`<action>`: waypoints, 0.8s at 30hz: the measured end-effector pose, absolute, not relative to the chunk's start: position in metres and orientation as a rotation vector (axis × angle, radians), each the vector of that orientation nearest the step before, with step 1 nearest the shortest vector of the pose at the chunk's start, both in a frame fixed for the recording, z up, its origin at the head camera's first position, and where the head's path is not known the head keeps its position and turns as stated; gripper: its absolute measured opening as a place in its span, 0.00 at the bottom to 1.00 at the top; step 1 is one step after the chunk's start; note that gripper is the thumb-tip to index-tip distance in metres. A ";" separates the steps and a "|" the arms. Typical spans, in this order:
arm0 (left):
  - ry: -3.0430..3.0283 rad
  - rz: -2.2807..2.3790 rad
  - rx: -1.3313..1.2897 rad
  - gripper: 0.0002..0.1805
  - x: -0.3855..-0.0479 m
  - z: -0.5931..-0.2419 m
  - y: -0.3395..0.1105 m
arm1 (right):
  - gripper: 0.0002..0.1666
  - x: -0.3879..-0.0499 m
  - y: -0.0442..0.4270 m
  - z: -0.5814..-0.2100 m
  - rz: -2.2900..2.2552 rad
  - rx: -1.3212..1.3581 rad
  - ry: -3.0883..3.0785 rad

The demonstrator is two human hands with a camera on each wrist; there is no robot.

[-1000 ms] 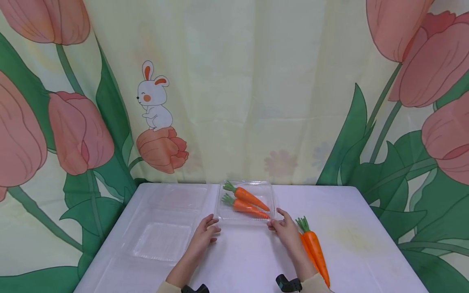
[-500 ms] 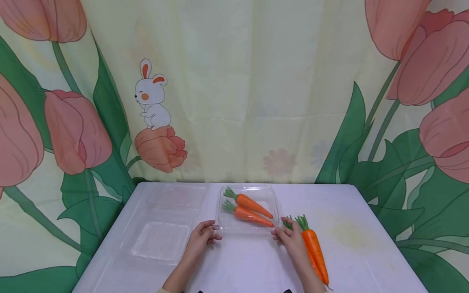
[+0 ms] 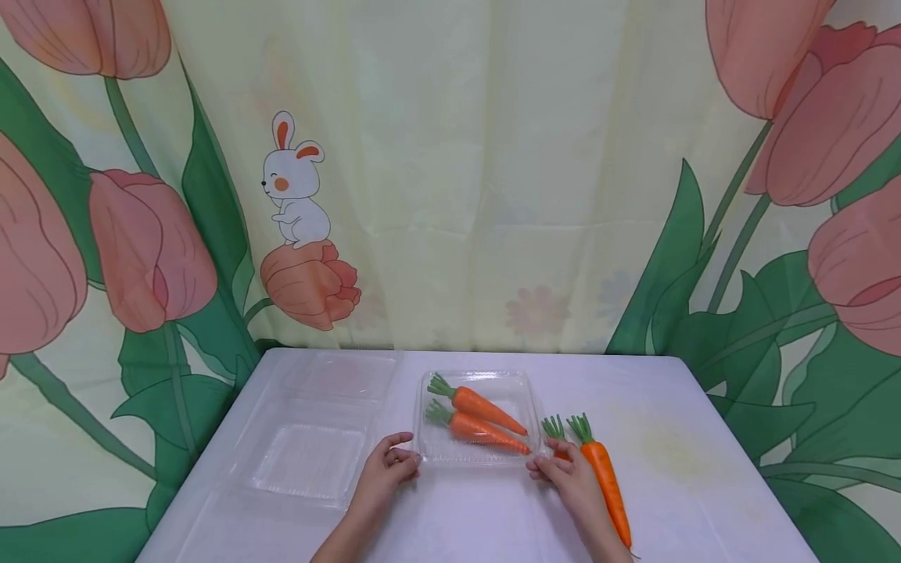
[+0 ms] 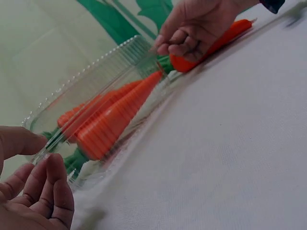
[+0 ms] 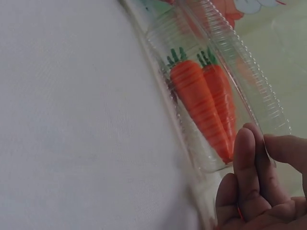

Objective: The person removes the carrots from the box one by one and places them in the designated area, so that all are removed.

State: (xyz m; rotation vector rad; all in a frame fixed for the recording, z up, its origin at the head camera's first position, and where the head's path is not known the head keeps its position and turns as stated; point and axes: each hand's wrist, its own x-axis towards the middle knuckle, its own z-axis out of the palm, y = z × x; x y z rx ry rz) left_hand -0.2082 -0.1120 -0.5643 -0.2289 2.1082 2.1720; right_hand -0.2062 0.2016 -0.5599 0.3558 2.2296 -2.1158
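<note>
A clear plastic clamshell box (image 3: 438,447), lid closed, lies on the white table with two orange carrots inside, the upper carrot (image 3: 479,405) and the lower carrot (image 3: 486,434). At its front left corner my left hand (image 3: 383,473) pinches the rim between thumb and fingers. My right hand (image 3: 572,478) pinches the front right corner the same way; the right wrist view shows thumb and fingers meeting at the edge. Just right of that hand lies a loose carrot (image 3: 609,493). Another carrot's green top (image 3: 554,426) shows, its body mostly hidden by the hand.
An open clear clamshell box (image 3: 310,461) lies at the left of the table, its lid (image 3: 345,379) folded back towards the far edge. Behind the table hangs a curtain (image 3: 450,195) printed with tulips and a rabbit.
The closed box with its carrots has come down the table towards me, held by the right hand. My left hand, previously beside the corner, now pinches it.
</note>
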 end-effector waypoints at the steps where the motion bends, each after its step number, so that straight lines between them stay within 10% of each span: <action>1: 2.111 2.170 -0.234 0.30 -0.208 -0.565 -0.112 | 0.29 -0.205 0.201 -0.559 -2.120 0.364 2.223; 24: 2.073 2.217 -0.267 0.32 -0.198 -0.561 -0.114 | 0.21 -0.194 0.195 -0.555 -2.063 0.618 2.236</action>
